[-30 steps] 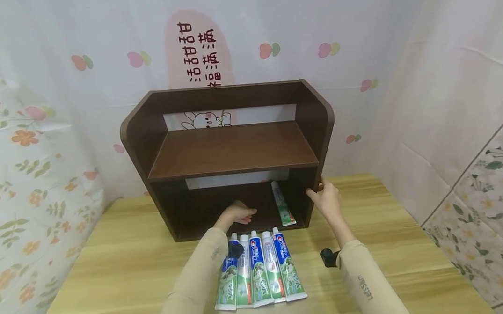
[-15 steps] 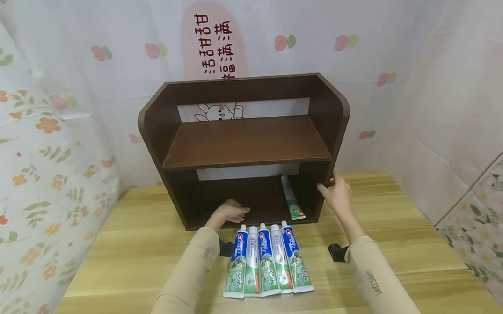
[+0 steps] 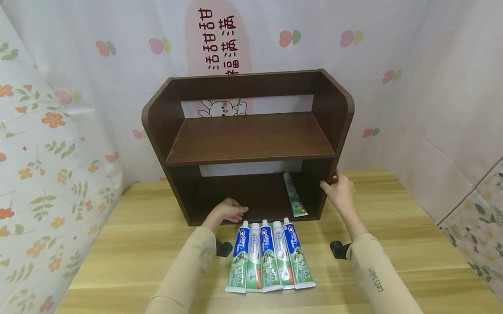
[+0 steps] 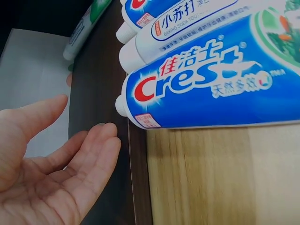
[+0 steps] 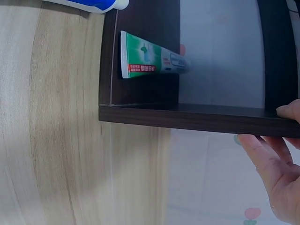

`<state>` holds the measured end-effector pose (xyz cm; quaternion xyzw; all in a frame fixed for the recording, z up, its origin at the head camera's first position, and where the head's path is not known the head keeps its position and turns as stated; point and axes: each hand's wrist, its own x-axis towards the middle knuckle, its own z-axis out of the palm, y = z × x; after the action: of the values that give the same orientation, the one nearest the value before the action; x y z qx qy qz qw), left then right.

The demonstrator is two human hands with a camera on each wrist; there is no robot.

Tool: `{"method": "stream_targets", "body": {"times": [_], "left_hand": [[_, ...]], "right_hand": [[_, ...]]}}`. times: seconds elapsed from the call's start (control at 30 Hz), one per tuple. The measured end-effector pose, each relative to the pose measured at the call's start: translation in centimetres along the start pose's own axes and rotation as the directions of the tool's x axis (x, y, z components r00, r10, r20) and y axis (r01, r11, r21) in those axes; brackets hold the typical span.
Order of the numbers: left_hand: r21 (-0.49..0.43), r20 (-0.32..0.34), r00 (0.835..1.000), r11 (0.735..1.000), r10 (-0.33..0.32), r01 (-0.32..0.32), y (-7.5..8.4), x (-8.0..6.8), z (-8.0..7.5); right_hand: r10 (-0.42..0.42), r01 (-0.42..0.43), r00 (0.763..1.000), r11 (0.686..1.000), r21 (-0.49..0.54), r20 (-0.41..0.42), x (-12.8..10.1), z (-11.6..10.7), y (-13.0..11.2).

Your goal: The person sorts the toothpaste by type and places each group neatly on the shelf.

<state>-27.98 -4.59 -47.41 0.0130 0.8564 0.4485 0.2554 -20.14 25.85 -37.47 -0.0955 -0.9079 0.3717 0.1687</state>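
A dark brown two-tier shelf (image 3: pixel 250 137) stands on the table. My right hand (image 3: pixel 340 193) grips the edge of its right side panel, thumb on the inner face and fingers outside, as the right wrist view also shows. My left hand (image 3: pixel 227 210) hovers at the front of the lower compartment, fingers loosely bent and holding nothing; in the left wrist view its fingertips (image 4: pixel 108 133) are beside the shelf's front edge. One green-and-silver toothpaste tube (image 3: pixel 295 196) lies inside the lower compartment at the right. In front of the shelf, several toothpaste tubes (image 3: pixel 269 264) lie side by side, caps toward it.
The wooden table (image 3: pixel 126 275) extends on both sides of the shelf. Behind hangs a white printed curtain (image 3: pixel 263 30), with a floral curtain (image 3: pixel 36 152) at the left. The upper tier (image 3: pixel 250 136) has a bare board.
The head view has shifted, so the scene sits slightly higher and further right. Both hands keep their places at the shelf; the tubes lie as before.
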Motion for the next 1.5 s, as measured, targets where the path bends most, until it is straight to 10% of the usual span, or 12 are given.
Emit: {"method": "stream_targets", "body": {"times": [0.1, 0.2, 0.57, 1.5], "left_hand": [[-0.007, -0.01, 1.0, 1.0, -0.002, 0.002, 3.3, -5.2, -0.6], [0.0, 0.0, 1.0, 1.0, -0.001, 0.001, 4.3, -7.2, -0.9], [-0.06, -0.015, 0.999, 0.997, -0.038, 0.037, 0.2, -5.4, -1.3], [-0.013, 0.077, 0.997, 1.0, 0.016, -0.015, -3.4, -8.5, -0.3]], "right_hand": [[-0.003, 0.003, 1.0, 1.0, 0.001, -0.011, 0.1, -0.1, 0.1], [-0.006, 0.006, 1.0, 1.0, -0.001, -0.019, 0.2, -0.2, 0.1], [0.013, -0.013, 1.0, 1.0, -0.012, 0.007, 0.1, 0.1, 0.1], [0.006, -0.006, 1.0, 1.0, 0.013, -0.014, 0.0, 0.2, -0.1]]}}
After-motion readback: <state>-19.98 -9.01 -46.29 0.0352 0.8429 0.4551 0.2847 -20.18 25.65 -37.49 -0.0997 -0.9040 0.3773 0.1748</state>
